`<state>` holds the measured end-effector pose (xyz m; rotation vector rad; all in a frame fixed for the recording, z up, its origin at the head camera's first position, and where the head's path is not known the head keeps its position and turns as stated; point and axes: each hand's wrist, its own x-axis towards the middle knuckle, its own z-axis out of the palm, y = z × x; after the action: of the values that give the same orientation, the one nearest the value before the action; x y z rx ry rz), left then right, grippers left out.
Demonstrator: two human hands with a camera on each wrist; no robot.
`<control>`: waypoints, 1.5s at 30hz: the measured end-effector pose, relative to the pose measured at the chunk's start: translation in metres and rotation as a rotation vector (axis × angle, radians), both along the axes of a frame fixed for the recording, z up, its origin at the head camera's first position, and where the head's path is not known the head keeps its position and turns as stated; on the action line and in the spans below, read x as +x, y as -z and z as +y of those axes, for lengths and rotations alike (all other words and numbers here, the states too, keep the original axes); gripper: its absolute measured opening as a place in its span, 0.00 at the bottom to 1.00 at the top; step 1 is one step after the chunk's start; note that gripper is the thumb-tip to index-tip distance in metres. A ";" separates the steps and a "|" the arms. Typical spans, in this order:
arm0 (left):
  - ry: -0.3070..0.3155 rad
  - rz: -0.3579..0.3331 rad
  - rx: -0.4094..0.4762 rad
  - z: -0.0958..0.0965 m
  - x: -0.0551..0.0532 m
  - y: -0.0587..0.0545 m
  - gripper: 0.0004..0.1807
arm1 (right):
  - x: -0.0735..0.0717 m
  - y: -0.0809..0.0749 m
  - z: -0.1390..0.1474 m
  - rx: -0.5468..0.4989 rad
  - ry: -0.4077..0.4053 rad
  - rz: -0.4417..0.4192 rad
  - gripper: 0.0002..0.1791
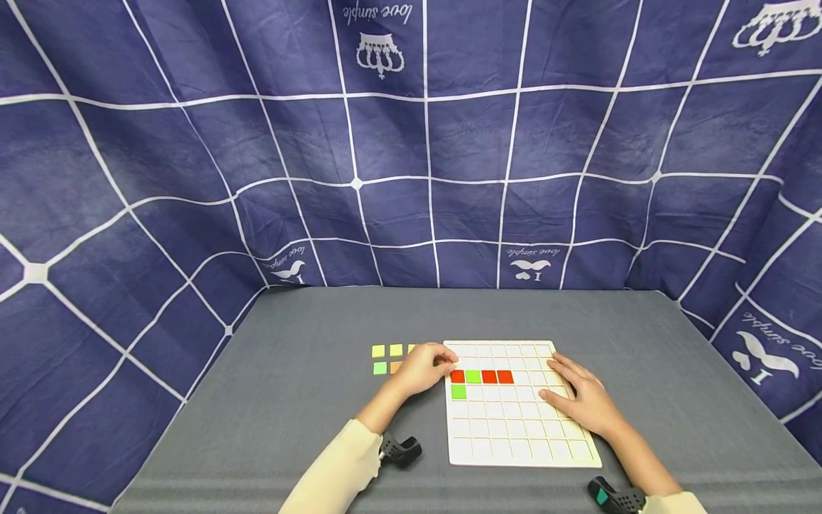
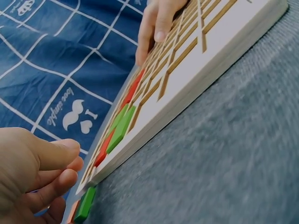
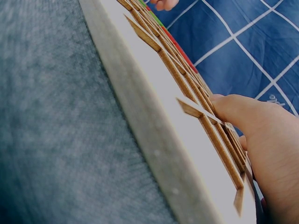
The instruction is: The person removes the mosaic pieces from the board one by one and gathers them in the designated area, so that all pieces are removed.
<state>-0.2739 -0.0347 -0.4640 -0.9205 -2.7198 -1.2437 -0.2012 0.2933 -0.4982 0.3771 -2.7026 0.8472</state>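
Tiles (image 1: 489, 377) are apparently being set in the board (image 1: 519, 450) touched by the straight-fingered right hand (image 1: 582, 403); careful alignment seems required next, though any grasp by the left hand (image 1: 419, 368) cannot be told.

Curtained-off workspace: blue printed cloth (image 1: 472, 135) round grey table (image 1: 302, 385).

White gridded board (image 1: 510, 430) lying flat, three red tiles (image 1: 489, 377) and two green tiles (image 1: 459, 392) in its cells
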 end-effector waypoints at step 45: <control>-0.031 0.022 0.028 0.003 0.006 -0.004 0.03 | 0.000 0.001 0.000 -0.001 -0.015 0.022 0.36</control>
<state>-0.2684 -0.0316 -0.4604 -0.8808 -2.6825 -1.2549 -0.2010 0.2937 -0.4996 0.4040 -2.6828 0.8430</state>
